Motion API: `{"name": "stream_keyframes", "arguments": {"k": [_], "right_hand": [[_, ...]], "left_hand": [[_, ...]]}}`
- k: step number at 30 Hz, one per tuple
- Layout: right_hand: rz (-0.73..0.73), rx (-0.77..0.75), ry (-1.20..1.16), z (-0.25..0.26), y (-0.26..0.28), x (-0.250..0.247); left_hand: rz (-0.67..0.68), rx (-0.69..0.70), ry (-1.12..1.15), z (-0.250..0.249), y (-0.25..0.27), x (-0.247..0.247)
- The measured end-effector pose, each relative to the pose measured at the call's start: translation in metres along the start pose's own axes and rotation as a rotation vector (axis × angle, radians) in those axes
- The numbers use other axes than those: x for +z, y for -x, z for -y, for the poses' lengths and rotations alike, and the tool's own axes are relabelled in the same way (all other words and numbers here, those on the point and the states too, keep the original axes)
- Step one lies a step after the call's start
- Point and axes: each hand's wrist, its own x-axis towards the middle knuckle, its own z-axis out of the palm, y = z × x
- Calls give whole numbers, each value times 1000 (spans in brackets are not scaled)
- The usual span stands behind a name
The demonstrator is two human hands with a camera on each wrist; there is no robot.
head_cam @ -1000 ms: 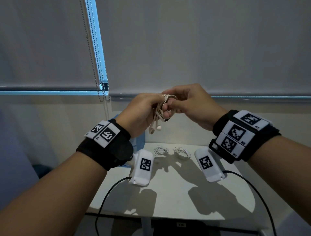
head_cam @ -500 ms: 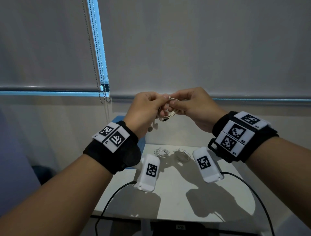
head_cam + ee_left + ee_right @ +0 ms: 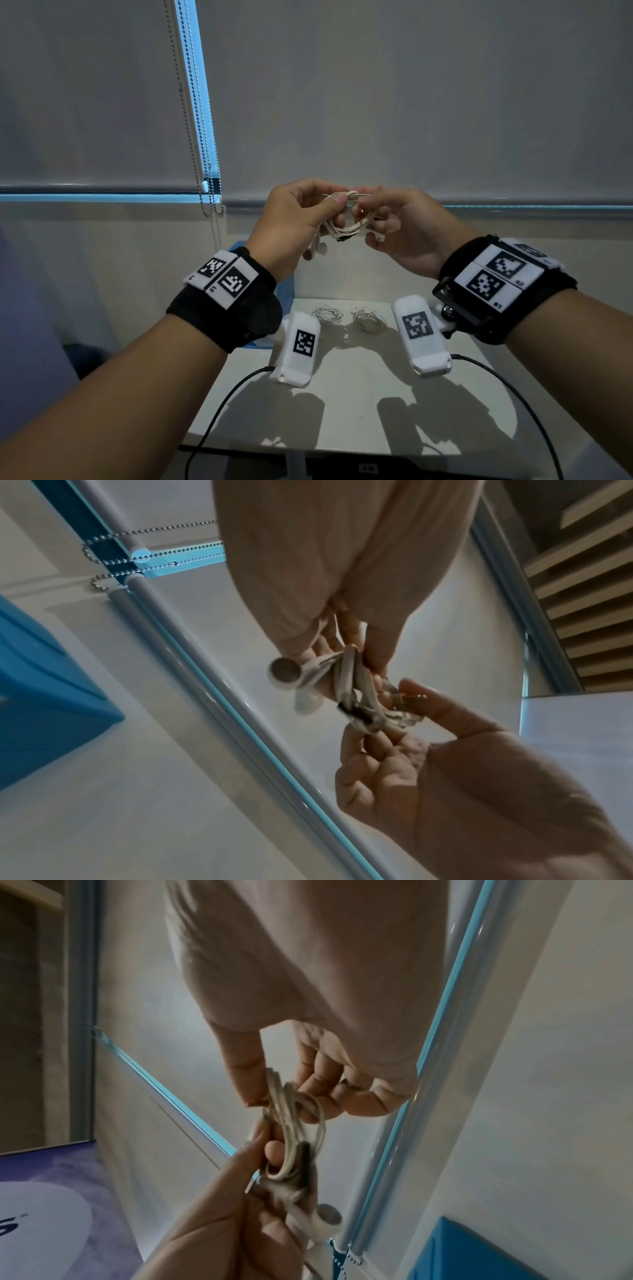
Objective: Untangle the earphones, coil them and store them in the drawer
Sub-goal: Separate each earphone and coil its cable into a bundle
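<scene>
- Above the surface [image 3: 342,404], the left hand [image 3: 291,222] grips a bundle of earphones [image 3: 346,228], fingers curled round the looped cord, two earbuds dangling below.
- The right hand [image 3: 407,233] pinches the same cord at its plug end, thumb and forefinger pressed together.
- Two more coils [image 3: 327,313] lie side by side near the surface's far edge.
- A blue box [image 3: 44,685] stands at the far left corner.

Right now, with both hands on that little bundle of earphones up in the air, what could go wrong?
1. The earbuds dangle free below the left hand; they might snag in the loops.
2. The right hand pinches the cord near the plug; a hard pull might tighten the earphones into a knot.
3. A slip could drop them onto the table.
</scene>
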Motion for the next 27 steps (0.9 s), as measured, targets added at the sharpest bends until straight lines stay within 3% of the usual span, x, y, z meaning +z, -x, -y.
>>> {"name": "stream_keyframes", "arguments": {"k": [6, 13, 20, 27], "right_hand": [[-37, -59, 270, -1, 5, -6], [29, 81, 132, -3, 7, -14], [124, 133, 114, -6, 12, -20], [95, 62, 315, -11, 14, -13]], "left_hand": [[-6, 38, -11, 3, 0, 5], [85, -77, 265, 7, -3, 10], [107, -51, -29, 7, -8, 9], [66, 39, -232, 10, -4, 14]]}}
